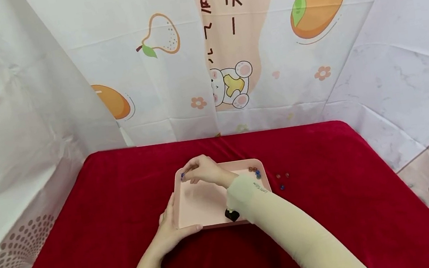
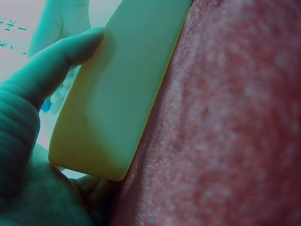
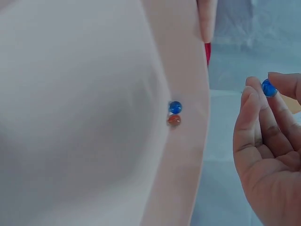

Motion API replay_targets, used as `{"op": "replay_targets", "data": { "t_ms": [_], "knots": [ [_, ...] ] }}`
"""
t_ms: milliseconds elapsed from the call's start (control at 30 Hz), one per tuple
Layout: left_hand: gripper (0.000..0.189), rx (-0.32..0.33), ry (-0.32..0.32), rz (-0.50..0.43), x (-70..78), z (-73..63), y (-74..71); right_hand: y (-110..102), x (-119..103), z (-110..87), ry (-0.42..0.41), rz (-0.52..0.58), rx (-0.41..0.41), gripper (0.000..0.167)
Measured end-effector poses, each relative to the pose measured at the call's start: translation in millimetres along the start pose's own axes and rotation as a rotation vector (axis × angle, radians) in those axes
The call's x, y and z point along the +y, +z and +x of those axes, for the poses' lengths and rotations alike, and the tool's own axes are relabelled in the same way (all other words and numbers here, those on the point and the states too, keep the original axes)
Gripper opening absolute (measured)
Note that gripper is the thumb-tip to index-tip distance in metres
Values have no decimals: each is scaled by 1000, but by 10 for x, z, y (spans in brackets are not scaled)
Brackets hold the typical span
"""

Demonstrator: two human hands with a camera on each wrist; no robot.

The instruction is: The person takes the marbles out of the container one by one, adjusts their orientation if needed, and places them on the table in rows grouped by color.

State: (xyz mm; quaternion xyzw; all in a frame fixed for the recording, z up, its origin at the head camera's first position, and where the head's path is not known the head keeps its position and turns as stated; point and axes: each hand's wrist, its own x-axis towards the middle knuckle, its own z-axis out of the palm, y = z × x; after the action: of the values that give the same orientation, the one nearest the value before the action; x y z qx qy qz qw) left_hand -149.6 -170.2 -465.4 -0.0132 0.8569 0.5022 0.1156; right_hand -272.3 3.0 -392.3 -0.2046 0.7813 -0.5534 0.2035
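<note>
A shallow pink tray (image 1: 208, 203) lies on the red cloth. At its near left corner my left hand (image 1: 167, 230) grips it, with the thumb (image 2: 70, 52) along the near wall and the fingers round the left side. Above the far left corner my right hand (image 1: 205, 171) pinches a blue marble (image 3: 269, 88) between thumb and fingertips. Beneath that hand, a second blue marble (image 3: 175, 107) and an orange-red marble (image 3: 174, 120) lie side by side against the tray's inner wall.
Several marbles (image 1: 258, 172), blue and brownish, sit in the tray's far right corner. Outside it, to the right, a blue marble (image 1: 282, 187) and two brownish marbles (image 1: 282, 175) rest on the red cloth (image 1: 316, 156). A printed white curtain (image 1: 141, 80) hangs behind the table.
</note>
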Motion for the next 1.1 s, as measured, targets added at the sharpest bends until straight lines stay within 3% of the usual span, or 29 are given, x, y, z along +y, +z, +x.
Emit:
{"op": "replay_targets", "data": {
  "t_ms": [467, 1100],
  "knots": [
    [128, 1, -6, 6, -16, 6, 10, -143, -53, -255, -54, 47, 16, 26],
    [128, 15, 3, 12, -7, -6, 17, -158, 11, -630, -83, 148, 35, 24]
  ]
}}
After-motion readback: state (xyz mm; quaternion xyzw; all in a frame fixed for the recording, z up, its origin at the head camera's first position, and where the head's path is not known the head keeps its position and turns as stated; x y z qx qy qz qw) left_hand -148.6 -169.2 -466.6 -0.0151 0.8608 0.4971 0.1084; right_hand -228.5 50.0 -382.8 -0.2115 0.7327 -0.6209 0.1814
